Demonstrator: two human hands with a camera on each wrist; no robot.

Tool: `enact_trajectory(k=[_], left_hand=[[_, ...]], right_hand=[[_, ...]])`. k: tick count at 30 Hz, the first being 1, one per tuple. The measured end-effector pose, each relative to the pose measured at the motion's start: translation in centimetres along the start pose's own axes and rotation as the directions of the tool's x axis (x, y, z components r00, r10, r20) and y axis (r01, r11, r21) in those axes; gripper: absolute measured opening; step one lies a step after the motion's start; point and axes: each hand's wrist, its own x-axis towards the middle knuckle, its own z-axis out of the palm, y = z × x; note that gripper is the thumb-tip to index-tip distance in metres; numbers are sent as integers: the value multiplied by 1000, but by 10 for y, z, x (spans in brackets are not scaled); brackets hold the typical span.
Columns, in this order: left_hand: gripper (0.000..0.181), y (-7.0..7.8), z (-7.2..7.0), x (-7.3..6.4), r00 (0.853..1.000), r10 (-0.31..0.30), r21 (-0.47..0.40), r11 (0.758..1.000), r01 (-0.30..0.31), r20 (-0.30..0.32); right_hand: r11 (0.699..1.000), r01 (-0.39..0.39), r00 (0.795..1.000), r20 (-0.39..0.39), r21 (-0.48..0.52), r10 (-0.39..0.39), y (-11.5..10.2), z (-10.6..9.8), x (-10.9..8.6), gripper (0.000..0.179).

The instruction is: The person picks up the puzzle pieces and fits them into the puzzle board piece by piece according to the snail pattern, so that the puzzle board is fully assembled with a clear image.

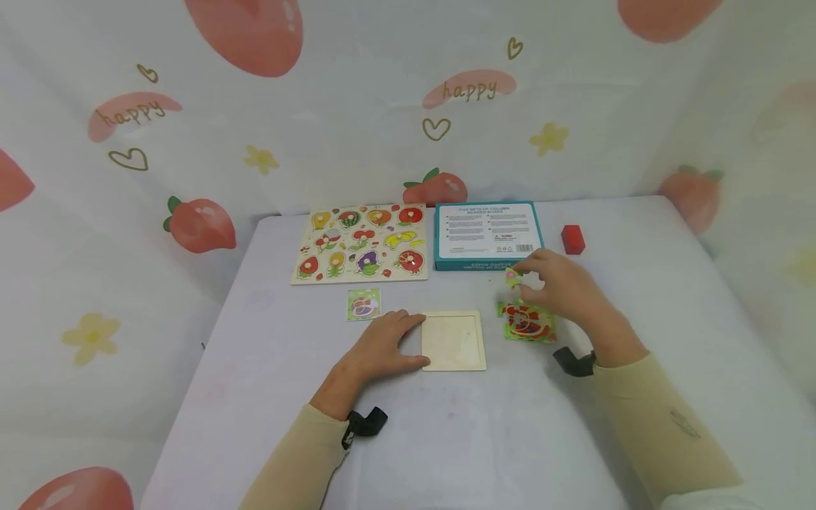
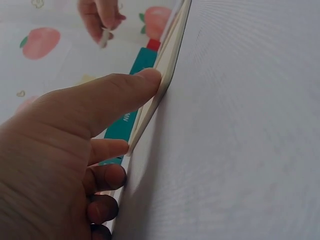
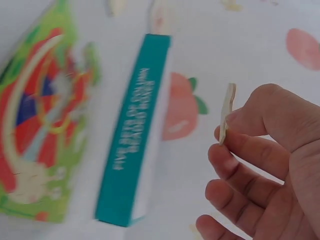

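Note:
A square wooden puzzle tray [image 1: 454, 343] with a raised rim lies in front of me. My left hand [image 1: 381, 346] touches its left side, index finger near the far corner and thumb near the close one. Up to its right, my right hand [image 1: 564, 287] pinches a small puzzle piece [image 1: 512, 277] between thumb and index finger; the right wrist view shows this thin wooden piece [image 3: 228, 114] edge-on, with the other fingers loosely bent. Just below that hand, a partly joined picture of puzzle pieces [image 1: 529, 326], red, blue and green, lies on the table.
A small picture card [image 1: 364, 304] lies left of the tray. Behind are a fruit peg board [image 1: 347, 246], a teal-edged box [image 1: 487, 237] with printed text, and a red block [image 1: 573, 239]. A fruit-patterned cloth [image 1: 357, 106] hangs behind the white table [image 1: 408, 439].

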Motion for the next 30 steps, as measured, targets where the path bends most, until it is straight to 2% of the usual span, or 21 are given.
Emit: enact_trajectory(k=[5, 16, 21, 30], left_hand=[[81, 0, -2, 1, 1000, -9, -6, 1000, 9, 23], [84, -2, -1, 3, 1000, 2, -20, 1000, -2, 24], [84, -1, -1, 3, 1000, -1, -23, 1000, 1, 22], [86, 0, -1, 4, 1000, -12, -11, 1000, 12, 21]], right_hand=[[998, 58, 997, -42, -10, -58, -14, -11, -6, 44], [987, 160, 981, -113, 7, -158, -44, -21, -17, 44], [974, 226, 965, -143, 27, -220, -55, -21, -17, 39], [946, 325, 940, -124, 25, -319, -71, -12, -10, 36]])
